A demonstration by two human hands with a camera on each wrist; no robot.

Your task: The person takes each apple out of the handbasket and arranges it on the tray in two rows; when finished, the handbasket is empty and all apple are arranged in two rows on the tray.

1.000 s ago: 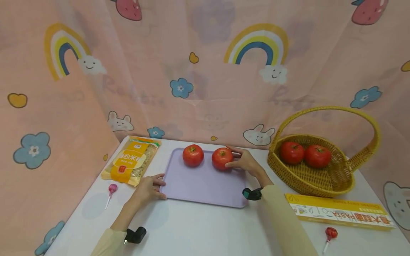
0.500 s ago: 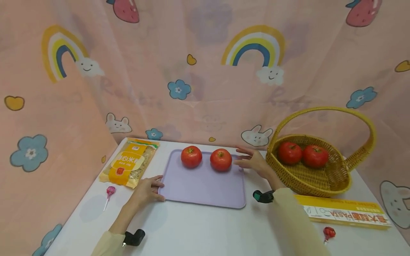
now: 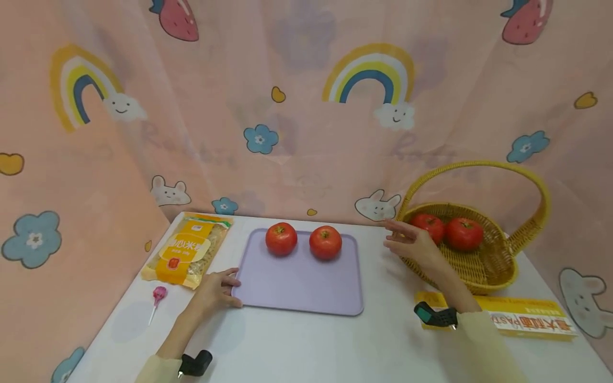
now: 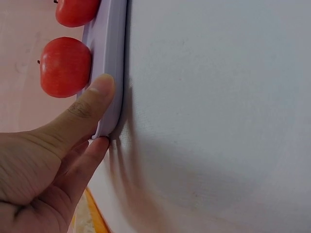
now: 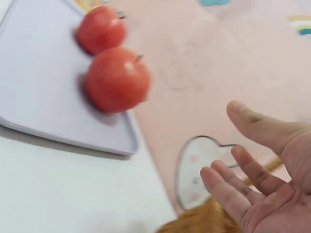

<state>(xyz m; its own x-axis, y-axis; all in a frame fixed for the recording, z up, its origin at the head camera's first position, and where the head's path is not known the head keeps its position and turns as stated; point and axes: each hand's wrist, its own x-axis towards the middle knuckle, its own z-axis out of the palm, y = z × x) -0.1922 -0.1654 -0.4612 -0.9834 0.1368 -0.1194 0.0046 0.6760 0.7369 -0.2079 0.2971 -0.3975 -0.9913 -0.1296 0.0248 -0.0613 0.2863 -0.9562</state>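
Note:
My left hand [image 3: 215,291] holds the near left corner of the lilac tray [image 3: 301,290]. In the left wrist view its thumb [image 4: 99,90] lies along the tray's rim, with the fingers around the corner. Two red tomatoes stand side by side on the tray's far part, a left one [image 3: 281,239] and a right one [image 3: 325,243]. Holding nothing, my right hand [image 3: 416,246] hovers by the left side of the wicker basket [image 3: 493,284], fingers spread in the right wrist view. Two more tomatoes [image 3: 463,234] lie inside that basket, one partly hidden by the hand.
A yellow bag of noodles [image 3: 187,252] lies left of the tray, with a pink lollipop [image 3: 159,293] nearer me. At right, a pasta box [image 3: 531,320] lies before the basket, partly under my right forearm. The basket's tall handle [image 3: 479,164] arches above it. A patterned cloth [image 3: 306,133] hangs behind.
My right hand has let go of the right tomato on the tray and moved right, to the basket. The left hand stays at the tray's corner. The head view has shifted slightly.

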